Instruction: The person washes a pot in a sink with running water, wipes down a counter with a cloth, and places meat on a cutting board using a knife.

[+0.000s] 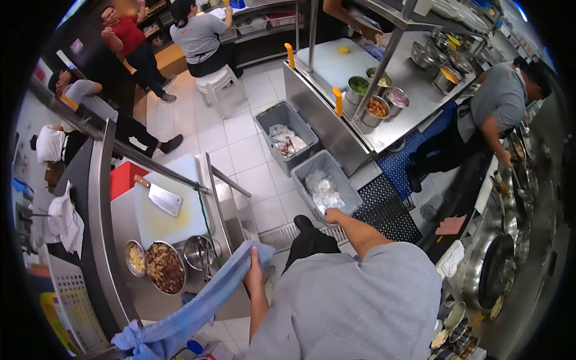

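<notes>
My left hand (pixel 255 273) is closed on one end of a blue towel (pixel 207 300), with the thumb on top. The towel stretches down to the lower left, where its other end looks knotted by a metal rail. Farther forward, my right hand (pixel 332 216) is closed at the near rim of a grey plastic bin (pixel 347 187); its fingertips are hidden. Crumpled clear plastic (pixel 323 191) lies inside this bin. To the left of the towel, a bowl of chopped browned meat (pixel 165 268) stands beside a metal bowl with tongs (pixel 203 255).
A cleaver (pixel 163 198) lies on a white cutting board (pixel 162 225). A second grey bin (pixel 287 129) stands ahead. Steel counters flank both sides, and a black perforated mat (pixel 389 207) covers floor at right. A co-worker (pixel 498 99) works at the stove side; several people are farther off.
</notes>
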Available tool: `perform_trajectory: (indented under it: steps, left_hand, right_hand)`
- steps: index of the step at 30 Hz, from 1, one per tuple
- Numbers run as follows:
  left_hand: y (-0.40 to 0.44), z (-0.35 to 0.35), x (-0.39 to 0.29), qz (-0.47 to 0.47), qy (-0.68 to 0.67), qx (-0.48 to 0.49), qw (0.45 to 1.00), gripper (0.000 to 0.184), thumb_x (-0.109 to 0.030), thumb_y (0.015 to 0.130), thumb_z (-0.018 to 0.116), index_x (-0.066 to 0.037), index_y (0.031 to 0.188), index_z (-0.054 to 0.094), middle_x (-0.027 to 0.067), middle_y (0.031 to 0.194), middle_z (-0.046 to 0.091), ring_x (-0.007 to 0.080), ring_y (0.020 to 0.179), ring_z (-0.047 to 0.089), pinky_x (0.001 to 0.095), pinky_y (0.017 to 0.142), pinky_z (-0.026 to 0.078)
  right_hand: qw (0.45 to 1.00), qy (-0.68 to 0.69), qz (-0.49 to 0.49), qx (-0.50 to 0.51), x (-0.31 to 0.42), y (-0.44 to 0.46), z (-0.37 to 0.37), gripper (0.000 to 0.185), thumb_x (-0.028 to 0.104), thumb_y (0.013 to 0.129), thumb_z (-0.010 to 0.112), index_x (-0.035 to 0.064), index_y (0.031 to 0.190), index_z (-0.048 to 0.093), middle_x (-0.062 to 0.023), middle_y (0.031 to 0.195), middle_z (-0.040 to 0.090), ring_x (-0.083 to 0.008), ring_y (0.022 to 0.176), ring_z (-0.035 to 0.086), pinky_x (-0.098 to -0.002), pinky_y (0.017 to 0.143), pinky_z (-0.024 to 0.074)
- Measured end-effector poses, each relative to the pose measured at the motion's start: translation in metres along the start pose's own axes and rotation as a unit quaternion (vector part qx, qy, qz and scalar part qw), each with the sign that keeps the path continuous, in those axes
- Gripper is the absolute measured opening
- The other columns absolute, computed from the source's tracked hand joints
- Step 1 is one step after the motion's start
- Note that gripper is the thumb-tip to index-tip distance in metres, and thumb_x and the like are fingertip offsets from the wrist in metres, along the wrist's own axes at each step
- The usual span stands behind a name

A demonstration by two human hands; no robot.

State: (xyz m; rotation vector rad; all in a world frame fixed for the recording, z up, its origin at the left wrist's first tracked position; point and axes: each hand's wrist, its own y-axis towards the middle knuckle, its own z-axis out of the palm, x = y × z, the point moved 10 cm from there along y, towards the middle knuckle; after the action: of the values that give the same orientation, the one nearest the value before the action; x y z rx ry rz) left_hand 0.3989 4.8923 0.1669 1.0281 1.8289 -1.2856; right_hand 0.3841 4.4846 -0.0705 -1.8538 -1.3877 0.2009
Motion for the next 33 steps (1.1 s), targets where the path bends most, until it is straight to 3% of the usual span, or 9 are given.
perform_trajectory:
  steps: [2,8,11,15,20,24,27,30,33]
  left_hand:
    - [0.003,0.023,0.004,-0.082,-0.179,0.016,0.980,0.068,-0.042,0.085,0.068,-0.002,0.135,0.046,0.0107,0.130,0.051,0.0250,0.116,0.052,0.0389,0.096,0.044]
    - [0.030,0.089,-0.024,-0.318,-0.276,0.074,0.904,0.080,-0.053,0.090,0.054,-0.005,0.145,0.023,0.0177,0.140,0.042,0.0289,0.115,0.054,0.0397,0.093,0.046]
    - [0.057,0.130,-0.076,-0.241,-0.268,0.232,0.903,0.067,-0.050,0.093,0.052,-0.005,0.140,0.035,0.0146,0.132,0.052,0.0256,0.110,0.057,0.0356,0.090,0.046]
    - [0.110,0.136,-0.145,-0.103,-0.090,0.213,0.967,0.043,-0.040,0.096,0.053,-0.006,0.121,0.058,0.0061,0.116,0.063,0.0137,0.098,0.058,0.0276,0.083,0.046]
    - [0.195,0.129,-0.157,-0.100,-0.074,0.171,0.977,0.040,-0.038,0.093,0.058,-0.006,0.117,0.060,0.0000,0.107,0.063,0.0108,0.089,0.055,0.0268,0.079,0.046]
    - [0.265,0.119,-0.179,-0.058,-0.027,0.151,0.986,0.042,-0.037,0.091,0.057,-0.006,0.120,0.059,0.0057,0.105,0.064,0.0132,0.089,0.058,0.0280,0.077,0.048]
    - [0.344,0.113,-0.173,0.205,0.038,0.053,0.977,0.056,-0.037,0.090,0.062,-0.001,0.130,0.047,0.0100,0.112,0.061,0.0162,0.100,0.056,0.0312,0.086,0.047]
    - [0.354,0.114,-0.227,0.066,-0.081,0.153,0.983,0.047,-0.035,0.094,0.059,-0.001,0.125,0.054,0.0101,0.112,0.063,0.0186,0.104,0.057,0.0355,0.086,0.048]
    - [0.382,0.089,-0.249,0.030,-0.035,0.087,0.995,0.046,-0.036,0.092,0.061,-0.003,0.123,0.056,0.0097,0.114,0.064,0.0213,0.101,0.061,0.0350,0.086,0.049]
  right_hand:
    - [0.999,-0.041,-0.021,0.023,0.007,0.017,-0.018,0.038,0.026,0.080,0.050,0.0019,0.100,0.070,-0.0226,0.111,0.064,-0.0364,0.106,0.061,-0.0419,0.093,0.0473]
    - [0.996,0.057,-0.059,-0.027,0.046,0.072,-0.097,0.035,0.030,0.083,0.050,0.0053,0.098,0.070,-0.0195,0.105,0.067,-0.0350,0.102,0.062,-0.0418,0.090,0.0483]
    - [0.979,0.156,-0.109,-0.071,0.094,0.115,-0.137,0.031,0.031,0.087,0.057,0.0068,0.103,0.067,-0.0163,0.095,0.069,-0.0292,0.090,0.066,-0.0378,0.080,0.0509]
    - [0.947,0.214,-0.218,-0.098,0.233,0.111,-0.238,0.030,0.028,0.091,0.055,0.0062,0.107,0.066,-0.0135,0.094,0.069,-0.0247,0.086,0.066,-0.0341,0.078,0.0511]
    - [0.825,0.383,-0.411,-0.064,0.416,0.103,-0.324,0.028,0.028,0.096,0.053,0.0086,0.111,0.066,-0.0090,0.093,0.070,-0.0156,0.082,0.065,-0.0297,0.072,0.0505]
    - [0.795,0.290,-0.527,0.078,0.556,0.029,-0.361,0.035,0.031,0.100,0.046,0.0054,0.118,0.062,-0.0051,0.107,0.067,-0.0150,0.100,0.059,-0.0309,0.089,0.0463]
    - [0.730,0.214,-0.627,0.169,0.625,-0.015,-0.352,0.042,0.036,0.101,0.040,0.0070,0.126,0.056,-0.0098,0.121,0.061,-0.0222,0.116,0.053,-0.0351,0.100,0.0394]
    - [0.651,0.189,-0.629,0.380,0.651,-0.048,-0.329,0.057,0.049,0.101,0.028,0.0055,0.118,0.060,-0.0128,0.115,0.062,-0.0267,0.109,0.056,-0.0368,0.101,0.0377]
    - [0.565,0.011,-0.615,0.550,0.651,-0.066,-0.304,0.066,0.054,0.101,0.021,0.0028,0.112,0.062,-0.0152,0.115,0.061,-0.0269,0.109,0.056,-0.0359,0.099,0.0383]
